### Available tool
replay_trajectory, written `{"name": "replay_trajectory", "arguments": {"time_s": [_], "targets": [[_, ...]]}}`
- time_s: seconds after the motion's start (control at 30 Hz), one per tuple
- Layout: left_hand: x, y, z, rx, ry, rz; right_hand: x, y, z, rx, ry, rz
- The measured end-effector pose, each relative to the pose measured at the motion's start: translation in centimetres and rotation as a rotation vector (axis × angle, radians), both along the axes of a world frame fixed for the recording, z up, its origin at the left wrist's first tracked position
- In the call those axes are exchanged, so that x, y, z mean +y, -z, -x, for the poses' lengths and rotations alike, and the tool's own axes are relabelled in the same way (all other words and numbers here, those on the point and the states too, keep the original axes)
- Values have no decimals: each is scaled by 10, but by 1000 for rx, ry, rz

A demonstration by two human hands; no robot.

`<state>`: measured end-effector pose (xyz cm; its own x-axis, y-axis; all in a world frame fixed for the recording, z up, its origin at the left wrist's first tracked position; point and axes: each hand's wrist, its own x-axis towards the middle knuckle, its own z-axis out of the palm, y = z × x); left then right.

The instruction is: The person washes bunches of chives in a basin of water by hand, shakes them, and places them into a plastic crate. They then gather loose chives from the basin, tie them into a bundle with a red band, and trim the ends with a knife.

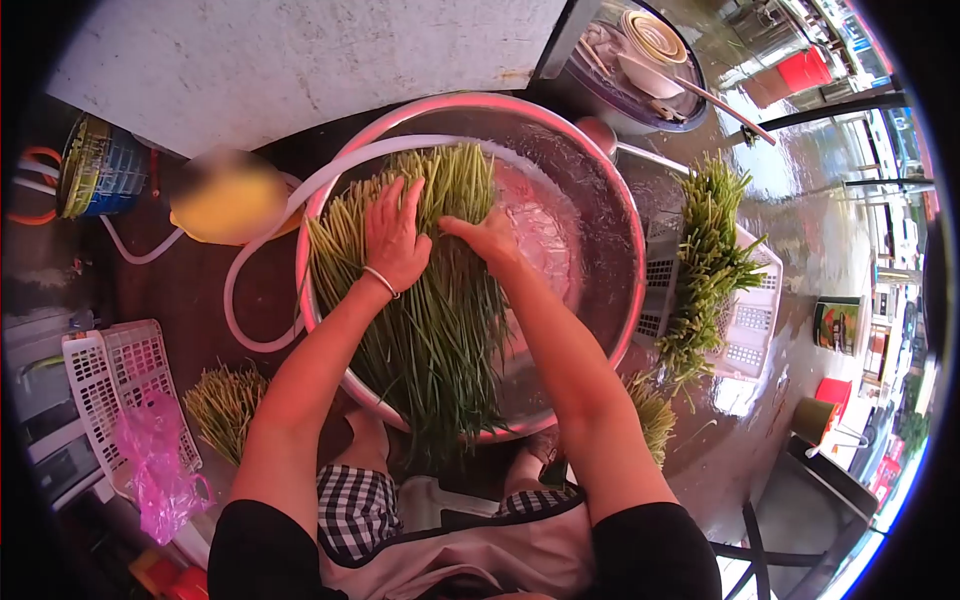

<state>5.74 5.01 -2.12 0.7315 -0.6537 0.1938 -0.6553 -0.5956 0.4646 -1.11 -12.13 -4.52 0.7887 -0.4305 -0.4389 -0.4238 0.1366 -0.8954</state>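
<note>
A thick bundle of long, thin green stalks (430,325) lies across the left part of a large round basin (637,270), leafy ends hanging over the near rim. My left hand (398,235) rests on top of the bundle, fingers stretched out and slightly apart. At the bundle's right edge, my right hand (490,240) grips the stalks, its thumb on top and its other fingers largely hidden. Rippling water (545,225) shows in the basin. A pale hose (232,300) loops over the basin's left rim, its end in the water behind the stalks.
More green stalks (710,270) lie on white crates (755,315) at right. Another bunch (225,410) sits left of my legs, near a white basket (120,370) with a pink plastic bag (160,460). A tub with bowls (650,45) stands at the back. The floor (730,420) is wet.
</note>
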Motion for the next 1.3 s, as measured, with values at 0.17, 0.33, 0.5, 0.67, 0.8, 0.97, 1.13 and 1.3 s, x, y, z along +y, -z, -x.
{"name": "replay_trajectory", "arguments": {"time_s": [0.17, 0.33, 0.5, 0.67, 0.8, 0.97, 1.13, 1.3], "targets": [[26, 19, -7, 14, -3, 35, -30, -12, 44, -63, 118, -314], [35, 17, -8, 39, -12, 119, -32, -2, 79, -243, 7, 104], [38, 12, -5, 13, -35, 90, -66, 10, 93, -1, 425, -143], [31, 1, -2, -68, -43, 85, -68, 14, 108, -28, 283, -225], [22, -28, -6, -289, 26, -81, -94, 18, 117, 68, 373, -529], [-6, -24, -7, -228, 159, -132, -96, 10, 98, 13, 198, -678], [-43, -2, 14, -41, 386, -43, -63, 19, 71, 8, 61, -953], [-53, 1, 24, 289, 246, 386, -20, 28, 49, 84, 25, -837]]}}
